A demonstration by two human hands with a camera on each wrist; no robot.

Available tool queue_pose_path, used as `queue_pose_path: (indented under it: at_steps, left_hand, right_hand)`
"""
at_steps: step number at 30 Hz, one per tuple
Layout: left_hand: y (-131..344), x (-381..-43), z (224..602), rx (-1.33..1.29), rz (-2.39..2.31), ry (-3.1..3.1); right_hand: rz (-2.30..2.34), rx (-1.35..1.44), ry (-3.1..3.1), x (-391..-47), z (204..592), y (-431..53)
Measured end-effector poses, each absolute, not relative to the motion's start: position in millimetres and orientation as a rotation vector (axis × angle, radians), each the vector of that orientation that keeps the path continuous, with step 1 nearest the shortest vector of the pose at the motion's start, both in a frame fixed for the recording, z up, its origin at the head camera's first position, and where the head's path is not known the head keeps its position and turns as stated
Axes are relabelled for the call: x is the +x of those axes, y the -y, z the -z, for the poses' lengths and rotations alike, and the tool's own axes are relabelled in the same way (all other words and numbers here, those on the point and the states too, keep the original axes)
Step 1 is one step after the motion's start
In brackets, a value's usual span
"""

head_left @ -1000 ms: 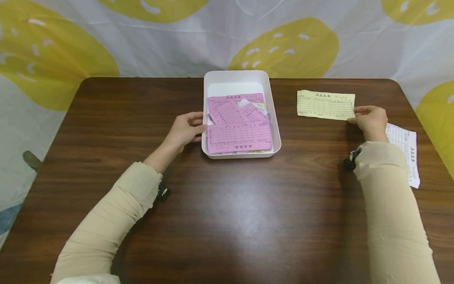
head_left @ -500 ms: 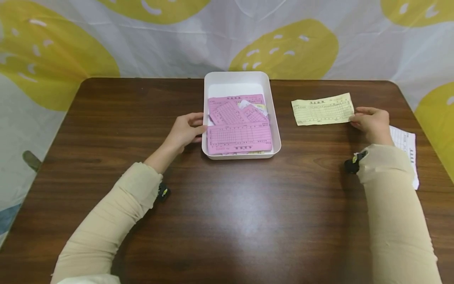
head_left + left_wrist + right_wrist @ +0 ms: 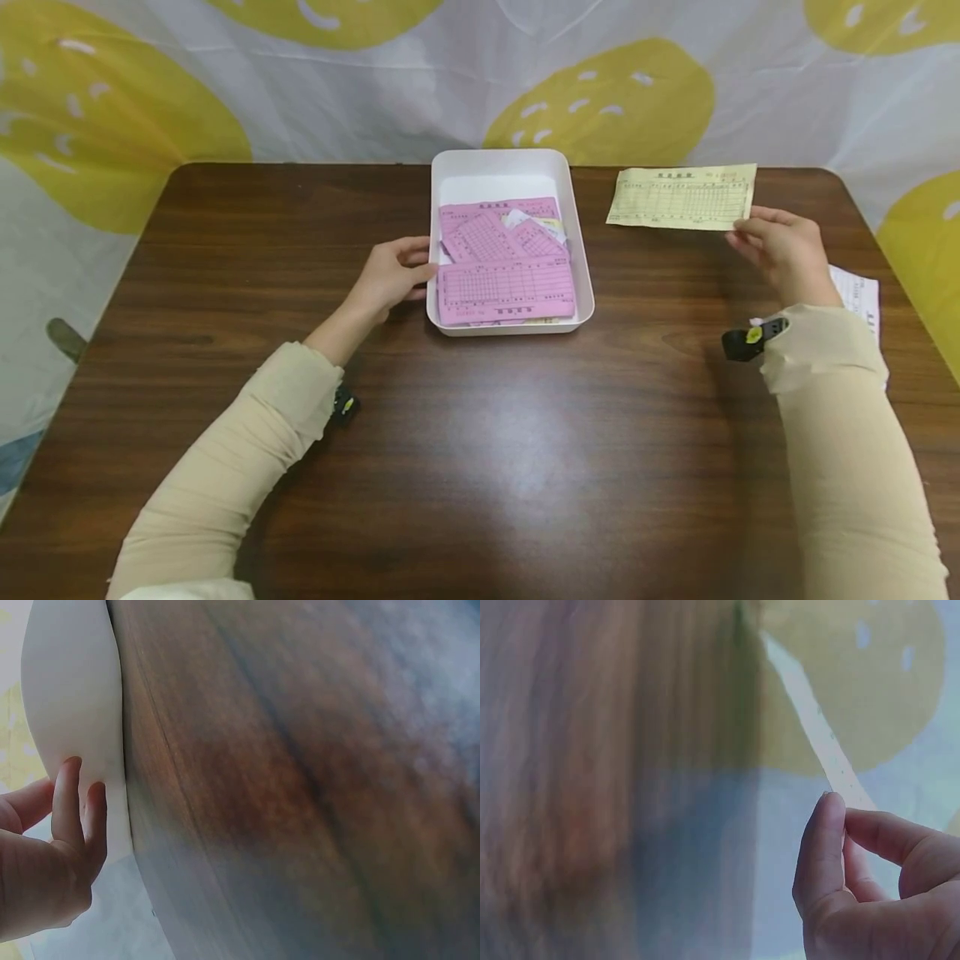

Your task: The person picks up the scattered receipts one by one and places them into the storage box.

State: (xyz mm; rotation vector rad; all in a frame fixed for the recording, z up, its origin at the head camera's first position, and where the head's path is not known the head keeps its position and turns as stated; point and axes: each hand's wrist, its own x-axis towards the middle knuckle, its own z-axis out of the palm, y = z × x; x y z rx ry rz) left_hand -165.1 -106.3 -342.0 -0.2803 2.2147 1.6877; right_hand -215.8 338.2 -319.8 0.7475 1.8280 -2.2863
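Note:
In the head view, my right hand point(image 3: 787, 252) pinches a yellow printed receipt slip point(image 3: 678, 198) by its lower right corner, between thumb and fingers. The slip is raised above the table; the right wrist view shows the slip point(image 3: 819, 727) nearly edge-on. My left hand point(image 3: 392, 271) rests against the left side of a white plastic tray point(image 3: 498, 167). In the left wrist view, the left hand's extended fingers point(image 3: 69, 799) touch the tray's outer wall point(image 3: 75, 682). Several pink slips point(image 3: 506, 292) lie in the tray, overlapping, with bits of white and yellow paper showing among them.
White slips point(image 3: 858, 296) with pink showing at an edge lie at the table's right side, partly covered by my right forearm. The dark wooden table point(image 3: 480, 467) backs onto a hanging white cloth point(image 3: 397, 92) with yellow patterns.
The yellow slip has risen off the table in my right hand, tilting on the way, and shifted slightly left and back. My left hand and the tray have stayed put.

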Motion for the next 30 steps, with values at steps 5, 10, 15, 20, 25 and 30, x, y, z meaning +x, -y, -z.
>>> queue_pose_path:
  at_steps: [5, 10, 15, 20, 25, 30]
  left_hand:
    - [106, -165, 343, -0.283, -1.677, -2.217]
    - [107, -166, 344, -0.282, -1.679, -2.213]
    - [107, -166, 343, -0.285, -1.684, -2.210]
    - [107, -166, 342, -0.282, -1.681, -2.212]
    - [107, -167, 342, -0.280, -1.682, -2.210]
    - [107, -168, 342, -0.280, -1.687, -2.212]
  right_hand:
    - [2.387, 0.676, -1.773, -213, 304, -323]
    - [2.487, 0.585, -1.681, -209, 289, -305]
    - [2.516, 0.408, -1.664, -203, 279, -282]
    - [2.469, 0.269, -1.663, -197, 275, -260]
    - [2.351, 0.174, -1.742, -190, 275, -239]
    - [2.174, 0.134, -1.880, -183, 277, -220]
